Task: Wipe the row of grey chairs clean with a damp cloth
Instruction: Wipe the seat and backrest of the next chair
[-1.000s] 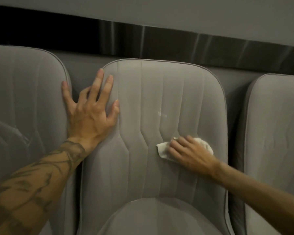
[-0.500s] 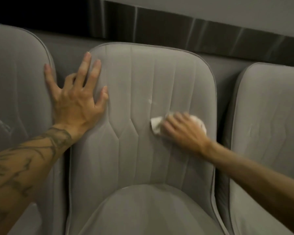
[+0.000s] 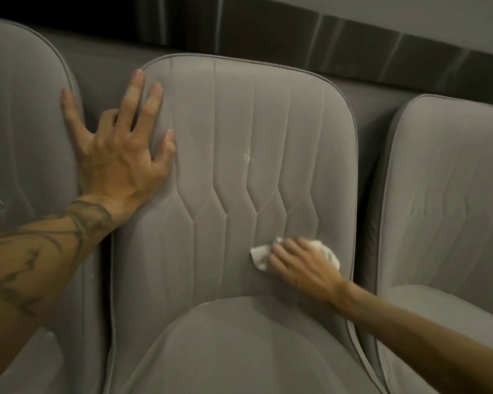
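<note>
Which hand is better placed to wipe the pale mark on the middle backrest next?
Right. The right hand presses the white cloth against the middle backrest, below the pale mark. The left hand is spread flat across that backrest's left edge, holding no cloth.

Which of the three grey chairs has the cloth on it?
The middle chair: only its backrest has the white cloth, pressed there by the right hand.

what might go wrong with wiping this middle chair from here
The pale mark sits above where the right hand presses the cloth, so it may get missed. The left hand covers the upper edge of the middle chair, which may go unwiped.
</note>
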Demonstrator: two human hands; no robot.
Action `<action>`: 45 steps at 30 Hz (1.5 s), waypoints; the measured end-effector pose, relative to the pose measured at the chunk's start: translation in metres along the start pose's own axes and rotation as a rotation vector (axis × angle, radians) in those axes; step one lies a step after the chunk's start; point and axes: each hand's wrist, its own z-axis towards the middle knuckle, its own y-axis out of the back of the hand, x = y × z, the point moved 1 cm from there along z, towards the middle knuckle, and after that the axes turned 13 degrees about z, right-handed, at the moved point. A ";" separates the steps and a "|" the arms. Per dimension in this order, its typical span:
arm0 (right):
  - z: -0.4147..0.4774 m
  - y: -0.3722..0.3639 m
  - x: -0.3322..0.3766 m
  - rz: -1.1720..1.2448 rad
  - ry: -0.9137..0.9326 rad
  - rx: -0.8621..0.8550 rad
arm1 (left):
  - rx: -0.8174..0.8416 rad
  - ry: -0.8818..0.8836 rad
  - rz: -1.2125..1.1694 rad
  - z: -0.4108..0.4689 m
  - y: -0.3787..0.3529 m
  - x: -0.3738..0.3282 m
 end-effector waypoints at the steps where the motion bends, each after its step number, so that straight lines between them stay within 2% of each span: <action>1: 0.009 0.005 -0.014 -0.023 -0.069 -0.070 | -0.002 -0.002 -0.003 0.000 -0.001 0.000; 3: 0.019 0.014 -0.031 -0.034 -0.262 -0.168 | -0.012 -0.002 -0.002 0.000 -0.003 0.000; 5: 0.010 0.005 -0.014 -0.015 -0.342 -0.195 | -0.013 0.002 -0.004 0.001 -0.003 0.000; 7: -0.014 -0.012 0.021 0.040 -0.234 -0.114 | -0.009 0.004 -0.005 0.001 -0.001 -0.001; 9: -0.032 -0.025 0.046 0.100 -0.097 0.049 | 0.006 0.004 -0.005 0.001 0.001 -0.001; 11: -0.032 -0.023 0.042 0.073 -0.032 0.116 | 0.023 0.005 -0.012 0.002 0.004 -0.001; 14: 0.019 0.002 -0.010 -0.011 -0.124 -0.130 | 0.030 0.002 0.002 0.002 0.005 -0.002; 17: 0.086 0.046 -0.075 0.010 -0.472 -0.447 | 0.033 0.008 0.002 0.002 0.005 -0.001; 19: 0.109 0.053 -0.084 0.036 -0.670 -0.598 | 0.035 0.007 0.007 0.002 0.005 -0.001; 20: 0.111 0.048 -0.075 0.050 -0.673 -0.607 | 0.037 0.006 0.005 0.002 0.005 -0.001; 23: 0.095 0.035 -0.040 0.064 -0.401 -0.446 | 0.041 0.005 0.004 0.001 0.007 -0.002; 24: 0.095 0.037 -0.044 0.070 -0.362 -0.403 | 0.042 0.006 0.004 0.001 0.008 -0.002; 26: 0.115 0.046 -0.065 0.075 -0.420 -0.488 | 0.041 0.007 0.015 0.002 0.007 -0.001; 28: 0.145 0.061 -0.086 0.090 -0.579 -0.649 | 0.040 0.003 0.013 0.002 0.006 0.000; 31: 0.162 0.059 -0.079 0.120 -0.729 -0.801 | 0.026 0.000 0.025 0.002 0.003 0.001; 33: 0.151 0.044 -0.050 0.158 -0.644 -0.757 | 0.021 0.001 0.025 0.002 0.003 0.000; 35: 0.136 0.034 -0.025 0.187 -0.476 -0.630 | 0.026 0.005 0.025 0.003 0.004 0.000; 37: 0.137 0.040 -0.034 0.150 -0.412 -0.583 | 0.031 0.000 0.032 0.003 0.005 0.001; 39: 0.159 0.055 -0.059 0.095 -0.470 -0.678 | 0.030 -0.008 0.042 0.003 0.004 0.001; 43: 0.196 0.072 -0.087 0.132 -0.731 -0.875 | 0.022 -0.001 0.052 0.004 0.002 0.001; 45: 0.185 0.055 -0.060 0.153 -0.695 -0.870 | 0.017 -0.002 0.050 0.003 0.002 0.000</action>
